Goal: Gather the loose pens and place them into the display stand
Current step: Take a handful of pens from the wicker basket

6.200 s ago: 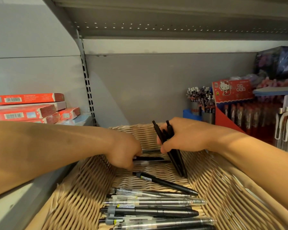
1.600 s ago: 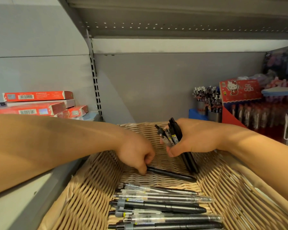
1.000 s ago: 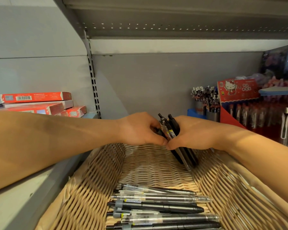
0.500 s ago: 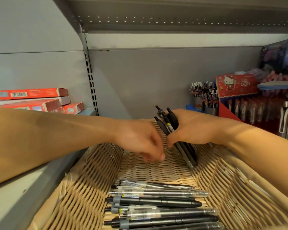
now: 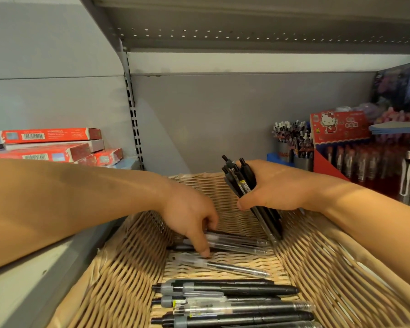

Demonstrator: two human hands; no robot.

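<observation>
Pens loose in the wicker basket [image 5: 133, 268]: a few clear pens [image 5: 237, 243] lie across the basket floor mid-way back, 1 more clear pen [image 5: 223, 265] just nearer the camera, and a stack of black and clear pens [image 5: 232, 304] at the basket's near end. Left hand [image 5: 189, 214] reaches down to the mid-basket clear pens, fingers curled, index tip touching the weave beside them; looks like it is pinching 1 or 2, but motion blur means I cannot tell if the grip has closed. Right hand [image 5: 277, 188] is over the basket's far right side, fingers wrapped round a bundle of black pens [image 5: 244, 183], tips hanging down toward the basket wall.

Judgement: step in hand is picking the next loose pens and passing them to the bundle. To do it well: pinch at the barrel middle, lift clear of the weave so clips don't snag, line tips the same way as the bundle, then loosen the right thumb only enough to slot them in. Bundle is getting thick, so slipping is the risk. Red display stand [image 5: 339, 147] sits right of the basket, beyond its rim.
</observation>
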